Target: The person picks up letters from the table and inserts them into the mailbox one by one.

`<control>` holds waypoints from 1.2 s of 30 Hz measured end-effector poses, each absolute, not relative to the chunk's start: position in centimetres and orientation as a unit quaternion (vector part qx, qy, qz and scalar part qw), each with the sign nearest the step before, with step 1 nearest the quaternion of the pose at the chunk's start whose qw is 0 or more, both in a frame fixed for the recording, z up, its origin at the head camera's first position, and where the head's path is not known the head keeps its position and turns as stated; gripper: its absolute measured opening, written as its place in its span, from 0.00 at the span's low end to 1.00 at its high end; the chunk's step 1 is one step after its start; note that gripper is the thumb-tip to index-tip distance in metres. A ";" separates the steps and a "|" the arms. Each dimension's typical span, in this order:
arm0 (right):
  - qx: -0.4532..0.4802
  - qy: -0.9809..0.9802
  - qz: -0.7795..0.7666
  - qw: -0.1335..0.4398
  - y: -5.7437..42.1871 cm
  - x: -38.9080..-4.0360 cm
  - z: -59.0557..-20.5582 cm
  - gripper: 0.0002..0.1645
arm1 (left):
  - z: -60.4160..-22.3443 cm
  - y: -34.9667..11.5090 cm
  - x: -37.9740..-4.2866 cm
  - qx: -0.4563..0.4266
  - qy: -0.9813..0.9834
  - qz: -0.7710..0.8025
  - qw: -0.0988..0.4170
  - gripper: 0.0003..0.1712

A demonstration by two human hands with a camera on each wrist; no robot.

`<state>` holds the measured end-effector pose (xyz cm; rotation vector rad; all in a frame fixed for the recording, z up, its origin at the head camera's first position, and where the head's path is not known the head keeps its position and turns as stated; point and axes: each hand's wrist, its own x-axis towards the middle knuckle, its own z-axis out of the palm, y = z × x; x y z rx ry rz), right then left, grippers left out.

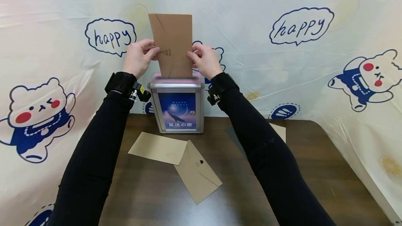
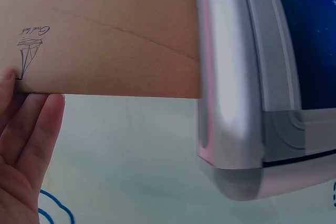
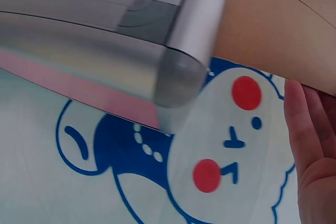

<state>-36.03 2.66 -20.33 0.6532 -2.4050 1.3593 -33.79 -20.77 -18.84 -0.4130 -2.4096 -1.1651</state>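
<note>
A brown paper envelope (image 1: 174,34) stands upright over the pink top of a silver box (image 1: 176,86), its lower edge meeting the slot there. How deep it sits cannot be told. My left hand (image 1: 140,55) pinches its left edge, thumb in front, and my right hand (image 1: 205,59) pinches the right edge at about the same height. In the left wrist view the envelope (image 2: 115,40) bears a small pen drawing and handwriting near the thumb. The right wrist view has the right hand (image 3: 315,145) at the edge of the envelope (image 3: 273,30), beside the box's corner.
Two tan envelopes lie overlapping on the dark wooden table (image 1: 150,191): one flat (image 1: 158,147), one angled with a small drawing (image 1: 198,173). A cream paper (image 1: 279,131) and a dark green one (image 1: 235,140) lie partly under the right forearm. A printed cloth (image 1: 245,90) hangs behind.
</note>
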 end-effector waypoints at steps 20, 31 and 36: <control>0.192 -0.899 0.376 0.116 2.7 -36.8 -24.7 0.17 | -23.5 -21.9 -34.9 -0.119 -0.902 -0.377 0.173 0.17; 0.176 -0.901 0.379 0.119 2.9 -36.7 -26.2 0.19 | -22.4 -21.4 -34.7 -0.110 -0.878 -0.414 0.211 0.23; 0.176 -0.896 0.394 0.106 2.9 -36.5 -26.1 0.19 | -22.6 -21.2 -34.7 -0.109 -0.877 -0.414 0.219 0.23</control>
